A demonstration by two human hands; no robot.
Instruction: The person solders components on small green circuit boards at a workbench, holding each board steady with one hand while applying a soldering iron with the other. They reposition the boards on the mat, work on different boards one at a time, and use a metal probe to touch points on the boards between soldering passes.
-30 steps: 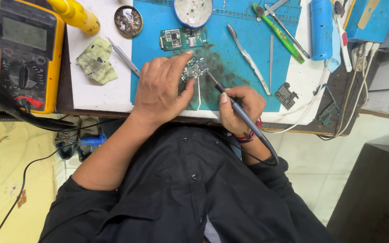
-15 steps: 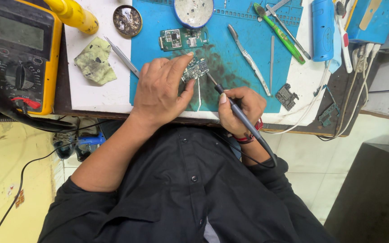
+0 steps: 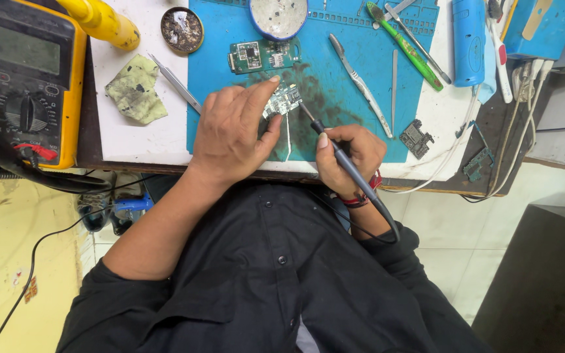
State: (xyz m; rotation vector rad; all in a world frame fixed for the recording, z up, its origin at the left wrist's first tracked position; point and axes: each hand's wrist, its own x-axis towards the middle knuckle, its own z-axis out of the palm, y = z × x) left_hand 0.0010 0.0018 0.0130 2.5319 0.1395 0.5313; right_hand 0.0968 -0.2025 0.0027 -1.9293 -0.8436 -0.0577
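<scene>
Bench point(image 3: 132, 140), seen from above, its near edge against the person's dark shirt. Blue work mat point(image 3: 361, 65) covers the centre of the bench out to the far edge; its middle is smudged dark. Yellow multimeter point(image 3: 31, 78) lies at the left end, a yellow handle point(image 3: 102, 23) just beside it at the far edge. Blue case point(image 3: 541, 26) sits at the far right corner, with a blue cylindrical tool point(image 3: 469, 39) lying next to it.

Left hand point(image 3: 230, 134) rests palm down on the mat near the near edge; its fingers lie close together and slightly curled, forefinger and thumb pressing on the small circuit board point(image 3: 286, 99) at the mat's centre. Right hand point(image 3: 351, 157) is at the near edge, fingers curled and pinching a dark soldering iron point(image 3: 335, 147) like a pen; the tip touches the right edge of that board, and the cable trails back over the wrist.

A green circuit board point(image 3: 263, 55) lies beyond, near a round tin point(image 3: 278, 16) at the far edge. Green-handled brush point(image 3: 403, 44), tweezers point(image 3: 174, 82), yellowed sponge point(image 3: 135, 98) and small round dish point(image 3: 182, 29) lie about.
</scene>
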